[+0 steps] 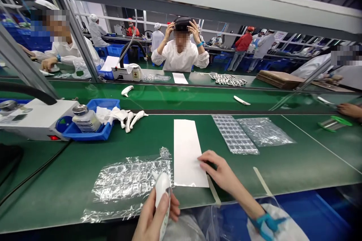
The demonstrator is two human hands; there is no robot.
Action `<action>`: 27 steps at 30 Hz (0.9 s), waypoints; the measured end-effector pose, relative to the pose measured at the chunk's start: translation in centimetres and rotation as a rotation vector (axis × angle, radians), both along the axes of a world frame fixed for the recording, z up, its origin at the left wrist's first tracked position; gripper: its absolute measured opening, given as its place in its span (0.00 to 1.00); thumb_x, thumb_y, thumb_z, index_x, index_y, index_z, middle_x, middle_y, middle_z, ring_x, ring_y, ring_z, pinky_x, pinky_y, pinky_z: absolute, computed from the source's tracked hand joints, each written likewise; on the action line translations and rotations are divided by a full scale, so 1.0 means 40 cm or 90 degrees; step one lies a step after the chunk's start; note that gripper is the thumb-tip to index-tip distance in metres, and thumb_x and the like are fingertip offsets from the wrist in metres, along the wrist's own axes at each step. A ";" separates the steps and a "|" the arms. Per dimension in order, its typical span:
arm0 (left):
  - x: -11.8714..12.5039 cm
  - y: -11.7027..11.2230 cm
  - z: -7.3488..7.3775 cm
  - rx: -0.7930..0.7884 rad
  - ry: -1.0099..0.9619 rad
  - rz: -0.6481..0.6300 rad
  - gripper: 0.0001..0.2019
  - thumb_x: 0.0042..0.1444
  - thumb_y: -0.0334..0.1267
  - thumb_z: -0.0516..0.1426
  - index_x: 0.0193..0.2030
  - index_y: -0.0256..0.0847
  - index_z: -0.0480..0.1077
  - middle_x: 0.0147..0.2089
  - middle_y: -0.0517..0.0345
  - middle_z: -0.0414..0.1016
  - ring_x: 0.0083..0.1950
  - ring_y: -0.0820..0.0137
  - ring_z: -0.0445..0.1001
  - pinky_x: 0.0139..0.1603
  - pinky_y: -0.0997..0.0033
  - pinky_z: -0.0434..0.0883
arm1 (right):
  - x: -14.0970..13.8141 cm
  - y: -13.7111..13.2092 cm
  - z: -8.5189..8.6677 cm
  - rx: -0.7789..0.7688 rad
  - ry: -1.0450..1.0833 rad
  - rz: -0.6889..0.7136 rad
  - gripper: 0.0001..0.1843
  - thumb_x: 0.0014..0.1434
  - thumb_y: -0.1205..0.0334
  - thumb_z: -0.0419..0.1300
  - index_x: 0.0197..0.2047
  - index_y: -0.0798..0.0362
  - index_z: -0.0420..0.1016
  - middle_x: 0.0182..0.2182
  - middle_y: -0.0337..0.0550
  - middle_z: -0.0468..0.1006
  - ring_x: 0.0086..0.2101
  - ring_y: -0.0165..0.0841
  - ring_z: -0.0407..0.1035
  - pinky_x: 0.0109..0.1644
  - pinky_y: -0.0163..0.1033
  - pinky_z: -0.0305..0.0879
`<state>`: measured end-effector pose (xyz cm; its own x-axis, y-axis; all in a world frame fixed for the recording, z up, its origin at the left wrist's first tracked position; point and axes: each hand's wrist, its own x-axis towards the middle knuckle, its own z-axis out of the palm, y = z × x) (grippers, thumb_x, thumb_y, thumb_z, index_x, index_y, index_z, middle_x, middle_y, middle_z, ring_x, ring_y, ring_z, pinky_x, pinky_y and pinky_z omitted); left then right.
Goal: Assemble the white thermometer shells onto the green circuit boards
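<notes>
My left hand (154, 216) is at the bottom centre, closed around a white plastic handheld part (162, 188) that points up over a crinkled clear bubble-wrap sheet (130, 177). My right hand (220, 171) rests on the green mat with its fingers curled, the fingertips pinching the right edge of a white paper sheet (187, 150). A blue wrist strap (267, 222) circles my right wrist.
A blue tray (105, 127) with a metal-capped bottle (85, 117) and white parts (132, 117) stands at left beside a white machine (36, 116). Stacked bubble-wrap bags (249, 132) lie at right. A green conveyor (183, 99) runs behind, with seated co-workers beyond it. Two thin strips (261, 180) lie near the front edge.
</notes>
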<state>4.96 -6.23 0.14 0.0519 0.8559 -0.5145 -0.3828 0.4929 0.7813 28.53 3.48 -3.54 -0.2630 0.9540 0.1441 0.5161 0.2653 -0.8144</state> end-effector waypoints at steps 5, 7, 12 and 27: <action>0.066 0.087 -0.013 0.041 0.013 -0.001 0.24 0.47 0.58 0.62 0.42 0.39 0.76 0.45 0.48 0.79 0.51 0.55 0.74 0.54 0.62 0.67 | 0.026 0.126 -0.036 0.040 -0.040 0.025 0.08 0.59 0.66 0.56 0.39 0.52 0.77 0.36 0.45 0.73 0.40 0.38 0.67 0.46 0.45 0.63; 0.090 0.108 -0.032 0.059 0.024 -0.008 0.24 0.49 0.57 0.61 0.43 0.39 0.75 0.46 0.47 0.78 0.53 0.55 0.72 0.55 0.62 0.66 | 0.009 0.152 -0.044 0.043 -0.045 0.038 0.09 0.59 0.68 0.56 0.39 0.52 0.78 0.35 0.44 0.73 0.39 0.38 0.66 0.45 0.44 0.62; 0.111 0.123 -0.065 0.065 0.049 -0.046 0.25 0.51 0.57 0.60 0.46 0.38 0.73 0.46 0.47 0.77 0.54 0.55 0.71 0.56 0.62 0.63 | -0.009 0.184 -0.052 0.031 -0.047 0.053 0.07 0.56 0.69 0.58 0.36 0.53 0.78 0.33 0.42 0.71 0.37 0.35 0.66 0.43 0.40 0.61; 0.116 0.124 -0.088 0.005 -0.005 0.004 0.32 0.50 0.57 0.60 0.54 0.35 0.68 0.49 0.42 0.77 0.55 0.54 0.72 0.58 0.59 0.64 | -0.012 0.192 -0.066 -0.006 0.045 -0.015 0.07 0.61 0.65 0.51 0.30 0.52 0.62 0.26 0.35 0.64 0.28 0.30 0.58 0.33 0.37 0.54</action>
